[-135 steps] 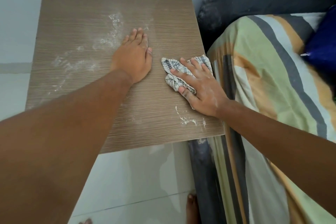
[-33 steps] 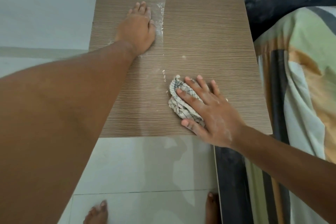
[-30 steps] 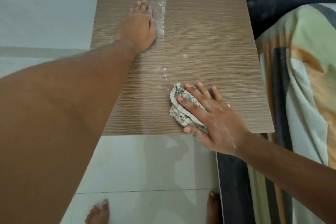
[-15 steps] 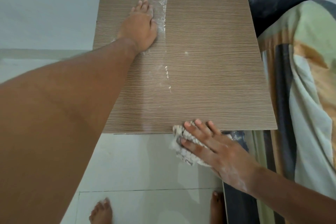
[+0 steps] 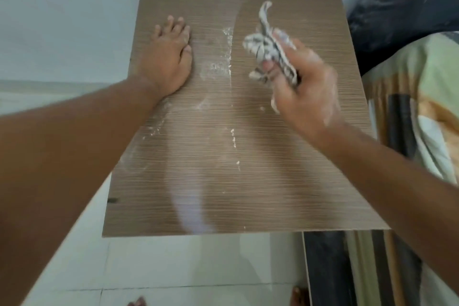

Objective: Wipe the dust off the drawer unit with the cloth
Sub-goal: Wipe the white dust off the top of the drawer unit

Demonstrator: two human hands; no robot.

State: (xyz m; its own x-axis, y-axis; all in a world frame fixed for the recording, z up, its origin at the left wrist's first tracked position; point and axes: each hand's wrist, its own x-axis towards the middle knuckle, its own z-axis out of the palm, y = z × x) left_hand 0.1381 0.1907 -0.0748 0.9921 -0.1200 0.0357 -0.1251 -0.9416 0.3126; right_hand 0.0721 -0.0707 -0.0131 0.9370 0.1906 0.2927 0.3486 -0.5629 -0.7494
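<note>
The drawer unit's brown wood-grain top fills the middle of the head view. A band of white dust runs down its centre, with specks trailing toward the front. My left hand lies flat, palm down, on the far left part of the top, just left of the dust. My right hand is lifted above the far right part and grips the bunched checked cloth, one end of which flicks upward. The right hand and cloth are blurred by motion.
A bed with a striped green, orange and grey cover presses against the unit's right side, and a dark pillow lies behind it. A pale wall is at the left. White floor tiles and my toes show below the front edge.
My right hand dragged the cloth toward me and off the front edge, then lifted it and swung back over the far right part. My left hand has shifted left, away from the dust band.
</note>
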